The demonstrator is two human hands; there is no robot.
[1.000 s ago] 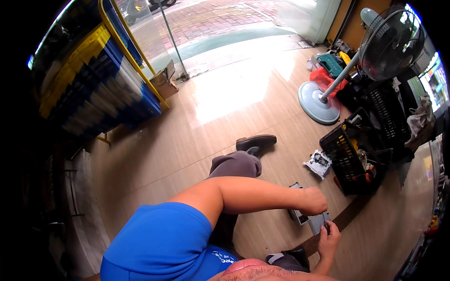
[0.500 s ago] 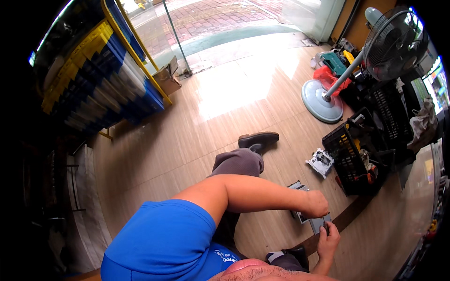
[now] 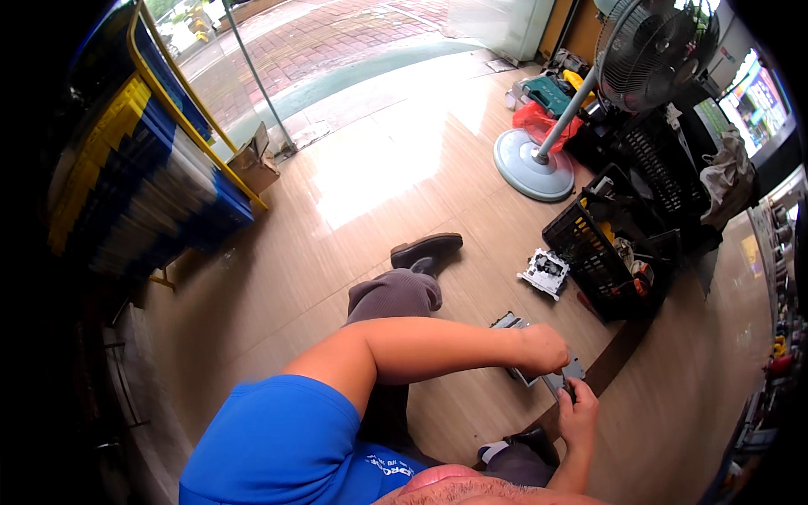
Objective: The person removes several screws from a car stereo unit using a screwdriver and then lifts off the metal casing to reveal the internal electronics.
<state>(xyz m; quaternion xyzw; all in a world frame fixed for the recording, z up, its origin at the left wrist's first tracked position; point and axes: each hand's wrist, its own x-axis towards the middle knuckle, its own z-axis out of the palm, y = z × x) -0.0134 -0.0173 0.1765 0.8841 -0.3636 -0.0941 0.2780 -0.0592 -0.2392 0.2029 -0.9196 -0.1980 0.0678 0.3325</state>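
Daylight floods in from the top, paling the brick pavement (image 3: 362, 55) and laying white glare across the tiled floor (image 3: 337, 252) — while the left side sinks into near-black. Soft shadow lies beside the display rack (image 3: 160, 164); a screen (image 3: 757, 97) glows at right, where fisheye distortion bends the smeared rim

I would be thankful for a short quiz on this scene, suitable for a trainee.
1. True or false: the white part lies on the floor beside the black crate.

2. Which is nearest to the left hand and right hand?
a) red bag
b) grey metal part
c) yellow rack

3. Fill in the colour: the person's left sleeve is ____.

Key: 1 true; 2 b; 3 blue.
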